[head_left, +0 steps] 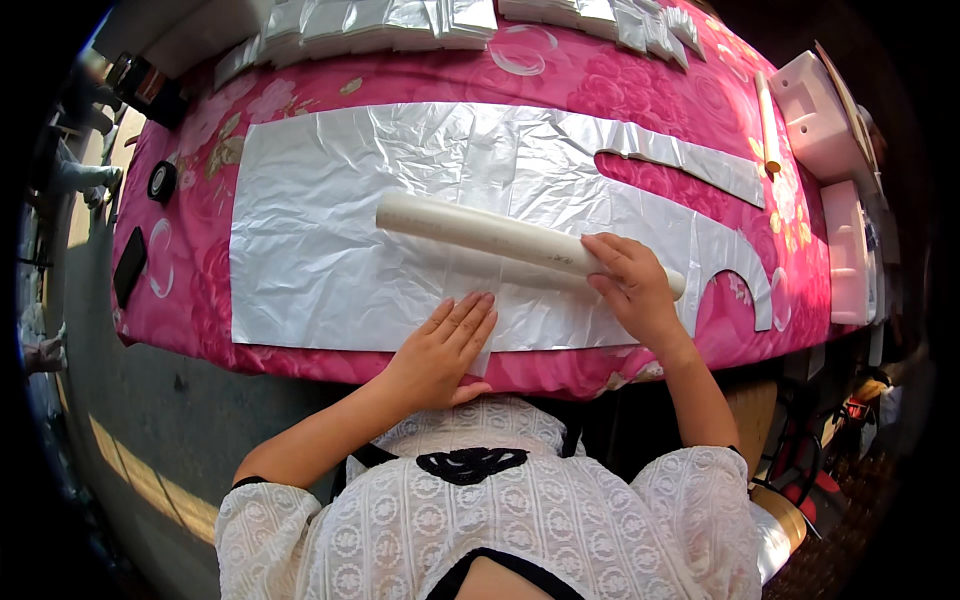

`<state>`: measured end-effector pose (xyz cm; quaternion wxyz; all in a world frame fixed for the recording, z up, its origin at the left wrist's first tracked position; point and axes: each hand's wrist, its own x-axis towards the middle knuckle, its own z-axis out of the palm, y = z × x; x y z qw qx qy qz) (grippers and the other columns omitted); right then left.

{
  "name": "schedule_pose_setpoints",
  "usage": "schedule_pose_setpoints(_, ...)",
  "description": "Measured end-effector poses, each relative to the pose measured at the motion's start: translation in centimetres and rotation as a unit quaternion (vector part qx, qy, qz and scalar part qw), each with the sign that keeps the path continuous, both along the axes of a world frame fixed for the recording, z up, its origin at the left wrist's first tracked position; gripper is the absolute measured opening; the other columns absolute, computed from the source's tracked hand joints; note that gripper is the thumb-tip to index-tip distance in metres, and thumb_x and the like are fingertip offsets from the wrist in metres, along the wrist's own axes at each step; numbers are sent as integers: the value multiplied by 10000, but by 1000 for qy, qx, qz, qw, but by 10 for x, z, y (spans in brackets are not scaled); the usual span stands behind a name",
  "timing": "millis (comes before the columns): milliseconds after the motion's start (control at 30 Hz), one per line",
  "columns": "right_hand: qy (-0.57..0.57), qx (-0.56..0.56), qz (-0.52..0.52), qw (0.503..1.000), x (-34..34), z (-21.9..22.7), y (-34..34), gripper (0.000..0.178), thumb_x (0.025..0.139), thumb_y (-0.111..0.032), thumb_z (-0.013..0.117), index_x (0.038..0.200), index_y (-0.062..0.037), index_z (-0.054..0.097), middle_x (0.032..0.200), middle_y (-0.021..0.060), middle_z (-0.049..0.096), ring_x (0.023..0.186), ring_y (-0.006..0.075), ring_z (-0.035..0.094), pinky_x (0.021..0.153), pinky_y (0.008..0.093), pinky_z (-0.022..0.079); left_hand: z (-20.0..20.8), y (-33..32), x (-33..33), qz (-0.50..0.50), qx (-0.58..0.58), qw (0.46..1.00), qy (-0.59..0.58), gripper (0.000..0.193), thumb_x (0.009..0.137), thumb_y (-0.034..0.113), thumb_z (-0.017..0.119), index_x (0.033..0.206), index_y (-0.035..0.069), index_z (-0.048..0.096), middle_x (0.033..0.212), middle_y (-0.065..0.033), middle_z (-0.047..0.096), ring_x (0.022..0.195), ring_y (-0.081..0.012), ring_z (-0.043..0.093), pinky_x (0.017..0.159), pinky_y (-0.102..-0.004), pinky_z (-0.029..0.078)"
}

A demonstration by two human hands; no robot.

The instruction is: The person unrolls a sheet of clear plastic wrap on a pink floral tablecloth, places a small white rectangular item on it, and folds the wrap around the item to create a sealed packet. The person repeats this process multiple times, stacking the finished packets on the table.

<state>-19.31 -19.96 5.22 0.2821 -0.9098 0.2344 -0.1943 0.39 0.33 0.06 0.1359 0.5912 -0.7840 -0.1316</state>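
Note:
A large white plastic carrier bag [310,230] lies spread flat and creased across the table, its two handle loops to the right. In my right hand [638,292] is a white plastic pipe [470,227], gripped near its right end. The pipe slants over the bag, its left end farther from me; I cannot tell whether it touches the bag all along. My left hand [447,345] lies flat at the bag's near edge, fingers stretched out and close together, palm down. It holds nothing that I can see.
A pink flowered cloth [560,372] covers the table. Stacks of folded white bags [380,25] line the far side. On the left lie a roll of black tape [161,181] and a dark phone [130,266]. At right are a thin tube [768,120] and white foam boxes [815,115].

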Motion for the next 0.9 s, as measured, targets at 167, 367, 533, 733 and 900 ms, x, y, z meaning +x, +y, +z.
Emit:
schedule_pose_setpoints(167, 56, -79, 85, 992, 29, -10, 33, 460, 683, -45, 659, 1121, -171, 597, 1111, 31, 582, 1057, 229, 522, 993, 456, 325, -9, 14, -30, 10, 2, 998, -67, 724, 733, 332, 583, 1310, -46, 365, 1409, -210, 301, 1323, -341, 266, 1086, -468, 161)
schedule_pose_setpoints(367, -20, -144, 57, 988, 99, -33, -27, 439, 706, -46, 647, 1119, -185, 599, 1104, 10, 586, 1054, 201, 524, 1017, 449, 302, -18, 18, -41, 33, -48, 989, -137, 566, 782, 153, 453, 1307, -42, 369, 1418, -213, 292, 1340, -338, 246, 1084, -453, 177)
schedule_pose_setpoints(533, -57, -150, 22, 987, 136, -35, -72, 404, 744, 4, 592, 1116, -153, 604, 1184, 49, 553, 1122, 248, 482, 1013, 403, 331, -5, 15, -31, -7, -19, 994, -108, 532, 794, 150, 450, 1293, -29, 396, 1403, -188, 332, 1328, -322, 286, 1078, -442, 212)
schedule_pose_setpoints(733, -27, 15, 171, 985, 87, -25, -11, 505, 623, 138, 477, 1077, -61, 575, 1196, 82, 549, 1168, 290, 461, 958, 379, 408, 3, 24, 7, -94, -47, 994, 8, 467, 754, 145, 554, 1201, 16, 501, 1305, -141, 461, 1232, -267, 431, 1026, -419, 355)
schedule_pose_setpoints(900, 46, 10, 246, 968, 49, -32, 43, 519, 645, 65, 532, 1152, -45, 540, 1237, 96, 524, 1199, 275, 443, 997, 375, 379, 6, 19, 17, -141, -96, 985, 28, 355, 759, 119, 548, 1091, -5, 569, 1223, -131, 534, 1172, -255, 492, 1002, -402, 390)
